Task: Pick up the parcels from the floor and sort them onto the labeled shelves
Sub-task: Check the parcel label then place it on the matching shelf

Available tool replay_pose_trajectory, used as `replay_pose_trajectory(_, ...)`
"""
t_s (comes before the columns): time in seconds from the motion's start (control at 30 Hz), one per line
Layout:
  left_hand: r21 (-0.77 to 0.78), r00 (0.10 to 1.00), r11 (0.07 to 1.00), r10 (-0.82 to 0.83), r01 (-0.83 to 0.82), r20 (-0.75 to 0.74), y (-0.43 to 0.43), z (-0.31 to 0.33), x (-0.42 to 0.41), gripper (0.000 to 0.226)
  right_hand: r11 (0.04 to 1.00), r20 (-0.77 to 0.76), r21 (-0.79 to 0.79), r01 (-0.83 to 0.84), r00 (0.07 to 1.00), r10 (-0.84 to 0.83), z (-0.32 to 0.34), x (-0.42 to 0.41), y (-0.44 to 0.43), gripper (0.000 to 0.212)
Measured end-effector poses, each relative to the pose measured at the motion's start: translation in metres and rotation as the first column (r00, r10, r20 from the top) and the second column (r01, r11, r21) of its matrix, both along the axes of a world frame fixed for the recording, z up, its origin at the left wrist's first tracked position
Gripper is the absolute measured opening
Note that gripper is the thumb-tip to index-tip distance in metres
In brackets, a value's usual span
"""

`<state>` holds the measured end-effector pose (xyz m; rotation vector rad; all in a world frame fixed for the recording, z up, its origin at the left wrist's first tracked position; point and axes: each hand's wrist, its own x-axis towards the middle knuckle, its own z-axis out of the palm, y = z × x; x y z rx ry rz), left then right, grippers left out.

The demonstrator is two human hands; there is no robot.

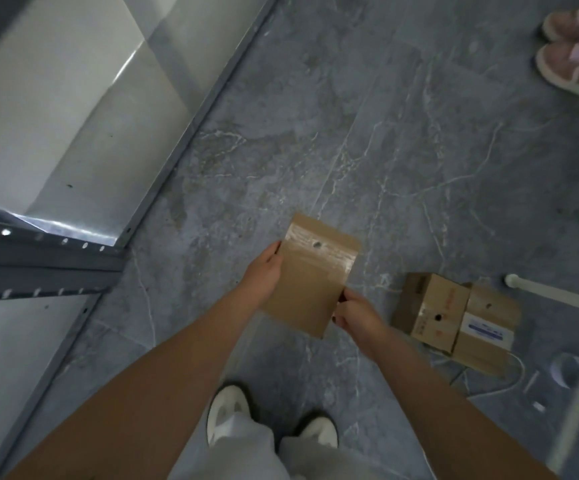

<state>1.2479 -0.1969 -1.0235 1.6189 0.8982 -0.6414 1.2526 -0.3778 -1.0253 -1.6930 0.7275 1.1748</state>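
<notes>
I hold a flat brown cardboard parcel [310, 275] above the grey floor, with clear tape and a small hole near its far end. My left hand [262, 275] grips its left edge and my right hand [354, 315] pinches its near right corner. Two more brown parcels lie on the floor to the right: a box with a hole in its side [432, 311] and a box with a white label [487, 332] touching it. The grey metal shelf [56, 133] stands at my left, its boards bare.
Another person's pink shoes [575, 53] stand at the top right. A white rod [558, 294] and a white cable [503, 386] lie beside the floor parcels. My own white shoes [270, 420] are below the held parcel. Grey marble floor [385, 133] stretches ahead.
</notes>
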Motion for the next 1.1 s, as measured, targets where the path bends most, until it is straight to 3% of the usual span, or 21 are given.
replay_pose_trajectory(0.1, -0.008, 0.999, 0.999, 0.044, -0.044, 0.028, 0.01, 0.058, 0.0, 0.046, 1.0, 0.051, 0.006, 0.02, 0.998, -0.021, 0.06, 0.006, 0.006, 0.08)
replay_pose_trajectory(0.27, -0.003, 0.988, 0.994, 0.108, -0.109, 0.108, 0.019, 0.176, 0.003, 0.045, 0.999, 0.155, 0.022, -0.042, 0.987, 0.038, 0.191, 0.019, 0.018, 0.075)
replay_pose_trajectory(0.53, 0.036, 0.95, 0.983, 0.162, -0.177, 0.266, 0.034, 0.393, -0.009, 0.045, 0.981, 0.235, 0.172, 0.088, 0.964, -0.127, 0.414, 0.011, 0.024, 0.082)
replay_pose_trajectory(0.67, 0.06, 0.911, 0.984, 0.132, -0.168, 0.391, 0.04, 0.495, -0.03, 0.043, 0.964, 0.342, 0.26, 0.06, 0.928, -0.15, 0.506, -0.006, 0.023, 0.065)
replay_pose_trajectory(0.8, 0.084, 0.859, 0.977, 0.132, -0.198, 0.494, 0.036, 0.586, -0.057, 0.043, 0.96, 0.474, 0.28, 0.005, 0.869, -0.143, 0.58, -0.024, 0.023, 0.039)
replay_pose_trajectory(0.93, 0.095, 0.827, 0.967, 0.15, -0.237, 0.542, 0.033, 0.65, -0.09, 0.043, 0.961, 0.59, 0.271, -0.061, 0.799, -0.115, 0.63, -0.051, 0.019, 0.036)
replay_pose_trajectory(1.1, 0.161, 0.789, 0.952, 0.114, -0.261, 0.604, 0.025, 0.71, -0.14, 0.044, 0.946, 0.612, 0.314, -0.076, 0.778, -0.14, 0.684, -0.086, 0.014, 0.034)
